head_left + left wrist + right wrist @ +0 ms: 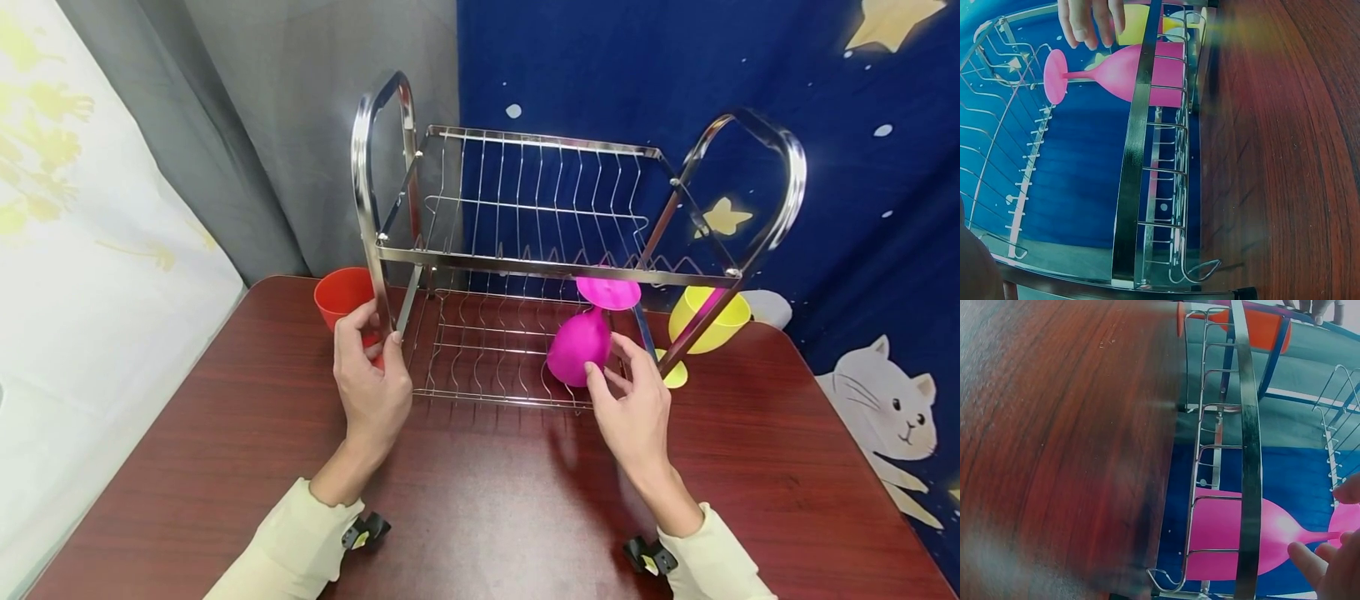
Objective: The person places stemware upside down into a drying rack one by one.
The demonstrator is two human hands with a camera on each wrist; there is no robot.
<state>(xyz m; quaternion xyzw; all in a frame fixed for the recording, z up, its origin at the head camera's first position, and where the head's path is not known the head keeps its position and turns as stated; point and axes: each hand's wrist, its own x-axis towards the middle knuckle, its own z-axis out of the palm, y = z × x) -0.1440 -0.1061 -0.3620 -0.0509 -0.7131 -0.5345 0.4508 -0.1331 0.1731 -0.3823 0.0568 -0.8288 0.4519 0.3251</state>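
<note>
While gripping the dish rack's near-left post, left hand; right hand open, fingertips seemingly just touching the pink goblet, upside down on lower tier, right side.

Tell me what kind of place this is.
Likely a staged home-style tabletop setup, not a real kitchen: a chrome two-tier dish rack on a wooden table, with a cartoon cat-and-stars backdrop behind.

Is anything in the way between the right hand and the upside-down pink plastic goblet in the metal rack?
Nothing visible blocks it. The right hand hangs just in front of the upside-down pink plastic goblet, fingers open at its bowl. The goblet stands on the chrome wire dish rack's lower shelf, whose front is open there.
</note>
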